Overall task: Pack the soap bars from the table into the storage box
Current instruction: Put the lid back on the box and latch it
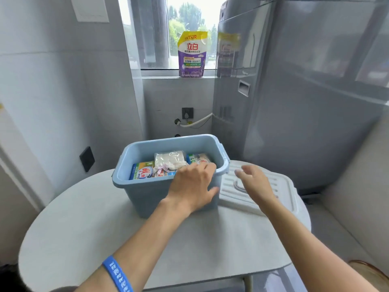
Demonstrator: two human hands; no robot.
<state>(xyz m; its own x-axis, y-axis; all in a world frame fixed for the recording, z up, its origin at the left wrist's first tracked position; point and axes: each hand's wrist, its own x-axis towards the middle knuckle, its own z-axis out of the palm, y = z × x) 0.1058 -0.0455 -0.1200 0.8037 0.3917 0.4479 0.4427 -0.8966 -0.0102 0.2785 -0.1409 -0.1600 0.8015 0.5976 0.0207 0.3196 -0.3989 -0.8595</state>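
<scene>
The soap bars [168,165] lie packed inside the storage box [147,192], side by side in a row below its rim. The one at the left end is in a blue and green wrapper with red lettering, the middle one is pale and sealed in clear film with a small pink bow on its front, and the one at the right end has a green and white wrapper, partly hidden by fingers. The storage box is light blue plastic with rounded corners and a handle clip on its right end, and it stands open on the round grey counter [84,228].

The left hand [192,186] reaches over the near right corner of the box, fingers spread and curved down onto the rim and the right-hand bar; whether it grips that bar cannot be told. A blue wristband [117,275] sits on that forearm. The right hand [253,182] hovers open and empty above the white ribbed lid [282,197], which lies flat on the counter just beside the box.

On the window sill behind stands a purple and yellow detergent pouch [192,54].
</scene>
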